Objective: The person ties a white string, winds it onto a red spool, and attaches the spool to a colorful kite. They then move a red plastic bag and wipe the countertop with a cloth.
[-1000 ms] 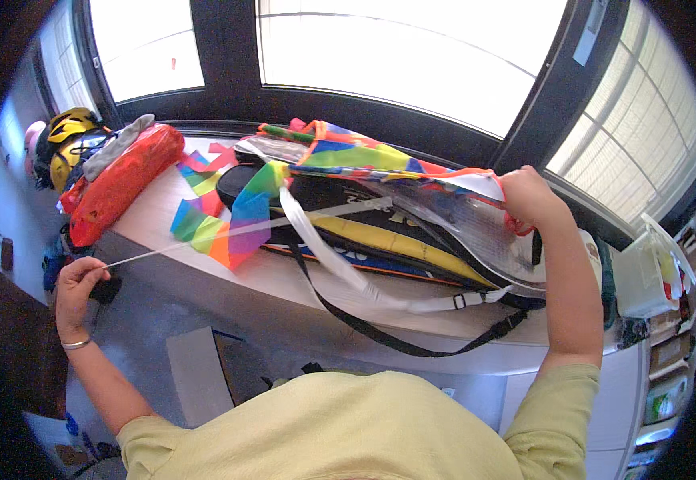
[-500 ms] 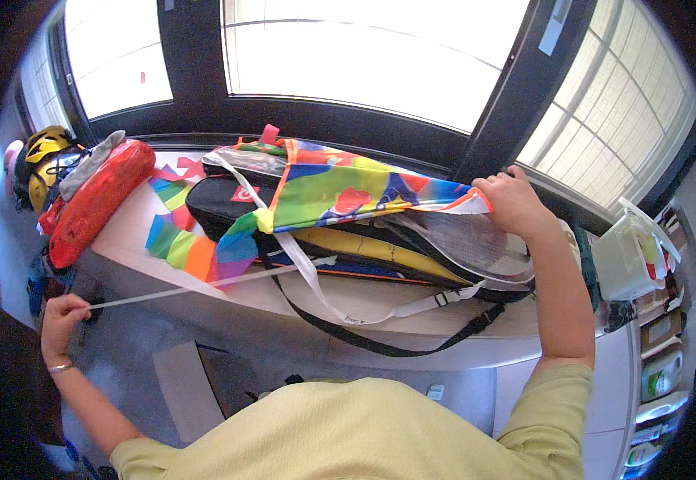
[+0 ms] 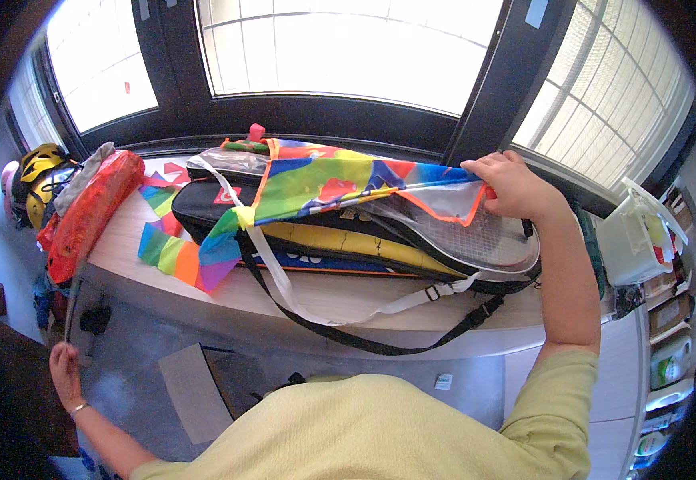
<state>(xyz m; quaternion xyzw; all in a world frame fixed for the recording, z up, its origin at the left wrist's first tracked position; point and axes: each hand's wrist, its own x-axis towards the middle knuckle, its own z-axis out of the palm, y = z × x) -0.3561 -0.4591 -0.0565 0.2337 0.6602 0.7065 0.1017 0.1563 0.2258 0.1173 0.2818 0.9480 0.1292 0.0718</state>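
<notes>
A brightly coloured kite (image 3: 316, 186) with orange edging lies over black racket bags (image 3: 204, 200) on the pale ledge. My right hand (image 3: 508, 186) pinches the kite's far right corner, and a white corner piece hangs folded below the fingers. Its rainbow tail (image 3: 174, 252) trails off to the left. Low at the far left, my left hand (image 3: 65, 370) is closed on the end of a thin rod (image 3: 71, 308), which points away from me toward a red shiny bag (image 3: 98, 212). Under the kite's right side, a racket (image 3: 488, 244) shows through a clear cover.
White and black straps (image 3: 380, 348) hang over the ledge's front edge. Yellow helmets (image 3: 40, 184) sit at the far left. At the right stand a white bin (image 3: 640, 244) and shelves with several bottles (image 3: 672, 364). A flat board (image 3: 194, 392) lies on the floor.
My left hand has moved down, and the rod has swung from lying across the bags to pointing away at the left. The kite's right corner has lifted and folded in my right hand.
</notes>
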